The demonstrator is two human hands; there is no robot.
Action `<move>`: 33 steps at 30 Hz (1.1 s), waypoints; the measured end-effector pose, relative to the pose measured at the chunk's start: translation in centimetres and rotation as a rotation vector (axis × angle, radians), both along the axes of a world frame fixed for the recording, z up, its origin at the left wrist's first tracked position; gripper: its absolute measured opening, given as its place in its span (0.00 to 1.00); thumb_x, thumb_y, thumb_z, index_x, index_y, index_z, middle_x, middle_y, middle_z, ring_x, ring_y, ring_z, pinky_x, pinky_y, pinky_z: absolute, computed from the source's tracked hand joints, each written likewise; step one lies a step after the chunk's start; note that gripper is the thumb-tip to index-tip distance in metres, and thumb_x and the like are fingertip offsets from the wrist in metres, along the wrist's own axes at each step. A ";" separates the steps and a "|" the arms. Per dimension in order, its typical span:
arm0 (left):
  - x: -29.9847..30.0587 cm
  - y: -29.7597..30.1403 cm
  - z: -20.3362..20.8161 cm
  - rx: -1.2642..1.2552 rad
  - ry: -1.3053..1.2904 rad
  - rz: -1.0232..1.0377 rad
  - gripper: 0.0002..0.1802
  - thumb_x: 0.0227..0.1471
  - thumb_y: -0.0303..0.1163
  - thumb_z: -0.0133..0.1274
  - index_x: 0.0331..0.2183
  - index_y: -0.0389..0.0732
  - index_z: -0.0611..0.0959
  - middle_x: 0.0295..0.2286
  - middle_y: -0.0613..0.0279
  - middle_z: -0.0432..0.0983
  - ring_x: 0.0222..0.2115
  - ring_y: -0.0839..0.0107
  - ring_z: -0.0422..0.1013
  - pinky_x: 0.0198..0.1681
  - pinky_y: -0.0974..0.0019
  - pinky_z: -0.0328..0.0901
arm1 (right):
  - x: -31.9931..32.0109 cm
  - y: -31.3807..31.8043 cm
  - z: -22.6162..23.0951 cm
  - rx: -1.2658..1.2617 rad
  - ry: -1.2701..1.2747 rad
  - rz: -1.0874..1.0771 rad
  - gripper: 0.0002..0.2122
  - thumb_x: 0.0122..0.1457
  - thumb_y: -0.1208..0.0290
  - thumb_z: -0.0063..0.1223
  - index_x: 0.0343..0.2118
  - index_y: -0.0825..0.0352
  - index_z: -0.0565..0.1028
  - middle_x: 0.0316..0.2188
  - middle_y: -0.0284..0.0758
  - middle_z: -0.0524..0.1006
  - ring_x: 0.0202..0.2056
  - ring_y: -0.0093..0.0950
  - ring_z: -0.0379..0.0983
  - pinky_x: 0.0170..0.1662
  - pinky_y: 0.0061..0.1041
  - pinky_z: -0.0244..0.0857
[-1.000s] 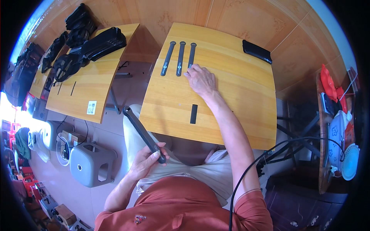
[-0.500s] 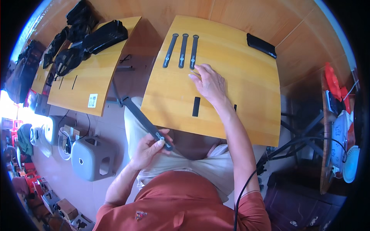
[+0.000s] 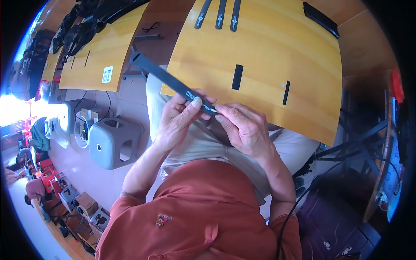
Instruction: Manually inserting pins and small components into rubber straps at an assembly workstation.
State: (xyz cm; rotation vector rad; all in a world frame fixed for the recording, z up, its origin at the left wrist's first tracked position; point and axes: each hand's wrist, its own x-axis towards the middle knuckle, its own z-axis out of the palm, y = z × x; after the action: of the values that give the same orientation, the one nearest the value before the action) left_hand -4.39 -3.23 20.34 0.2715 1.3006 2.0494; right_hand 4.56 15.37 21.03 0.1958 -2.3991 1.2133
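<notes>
A dark grey strap (image 3: 162, 76) with pale printing and a small buckle-like loop at its far end slants over my lap, off the near left edge of the yellow wooden table (image 3: 277, 56). My left hand (image 3: 175, 120) grips it close to its rounded end, thumb on top and fingers beneath. The fingertips of my right hand (image 3: 249, 129) pinch at that same rounded end, where a tiny white spot shows. Three similar straps, a left one (image 3: 203, 13), a middle one (image 3: 220, 15) and a right one (image 3: 235, 15), lie side by side at the table's far side.
Two narrow black strips, one (image 3: 237, 77) and another (image 3: 286, 92), show on the tabletop. A black pouch (image 3: 321, 19) lies at its far right corner. Left stands another table (image 3: 93, 71) with black items, and a grey stool (image 3: 113, 145). A black cable (image 3: 288, 201) runs beside my right arm.
My right hand has come back from the straps on the table to the rounded end of the held strap. My left hand still holds it. The view has tilted down.
</notes>
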 end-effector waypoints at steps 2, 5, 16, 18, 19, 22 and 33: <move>0.2 -0.1 0.0 -0.009 -0.006 -0.014 0.18 0.65 0.33 0.50 0.52 0.34 0.73 0.45 0.52 0.77 0.42 0.71 0.76 0.46 0.69 0.72 | 0.5 -0.2 -0.4 -0.035 0.001 -0.005 0.11 0.54 0.80 0.60 0.42 0.67 0.78 0.30 0.38 0.80 0.30 0.37 0.79 0.31 0.33 0.73; 0.6 0.3 0.4 -0.012 -0.007 -0.045 0.20 0.64 0.31 0.51 0.54 0.33 0.72 0.46 0.52 0.77 0.44 0.71 0.75 0.47 0.69 0.73 | 0.7 0.0 -0.8 -0.059 0.007 -0.018 0.13 0.53 0.81 0.60 0.43 0.67 0.78 0.29 0.38 0.80 0.30 0.37 0.79 0.31 0.33 0.73; 0.9 0.2 -0.2 0.001 0.009 0.015 0.21 0.59 0.24 0.56 0.53 0.32 0.74 0.43 0.52 0.79 0.41 0.70 0.78 0.43 0.70 0.75 | 1.7 -0.2 -0.4 -0.105 -0.035 -0.005 0.12 0.55 0.81 0.59 0.43 0.69 0.78 0.30 0.40 0.80 0.30 0.37 0.79 0.32 0.33 0.72; 0.9 0.2 -0.4 0.012 0.000 0.021 0.20 0.58 0.24 0.56 0.52 0.32 0.74 0.43 0.52 0.80 0.41 0.70 0.78 0.43 0.71 0.75 | 1.8 -0.4 -0.6 -0.104 -0.015 -0.004 0.12 0.55 0.81 0.59 0.43 0.69 0.78 0.30 0.40 0.80 0.30 0.37 0.79 0.32 0.33 0.72; 0.9 0.2 -0.5 0.025 -0.008 0.022 0.20 0.58 0.24 0.56 0.52 0.32 0.74 0.43 0.52 0.80 0.40 0.71 0.78 0.43 0.71 0.76 | 1.8 -0.4 -0.7 -0.100 0.006 -0.007 0.11 0.55 0.80 0.59 0.43 0.70 0.78 0.31 0.40 0.80 0.30 0.37 0.79 0.32 0.32 0.72; 0.9 0.1 -0.8 0.038 -0.009 0.021 0.20 0.58 0.24 0.57 0.52 0.32 0.74 0.43 0.52 0.80 0.41 0.70 0.78 0.43 0.71 0.76 | 1.9 -0.3 -0.6 -0.079 -0.028 0.004 0.11 0.56 0.79 0.59 0.43 0.70 0.78 0.31 0.40 0.80 0.30 0.37 0.79 0.32 0.32 0.72; 1.3 0.0 -1.3 0.018 -0.032 0.040 0.21 0.58 0.24 0.57 0.52 0.32 0.74 0.42 0.51 0.79 0.41 0.69 0.78 0.43 0.70 0.77 | 2.3 -0.5 -0.9 -0.047 -0.043 0.004 0.11 0.56 0.79 0.58 0.43 0.70 0.78 0.32 0.40 0.80 0.32 0.37 0.80 0.33 0.33 0.73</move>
State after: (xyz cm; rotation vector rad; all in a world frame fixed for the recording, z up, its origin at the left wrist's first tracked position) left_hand -3.08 -3.19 19.07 0.2210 1.2783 2.0915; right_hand 6.83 14.92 20.15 0.1610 -2.4047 1.2872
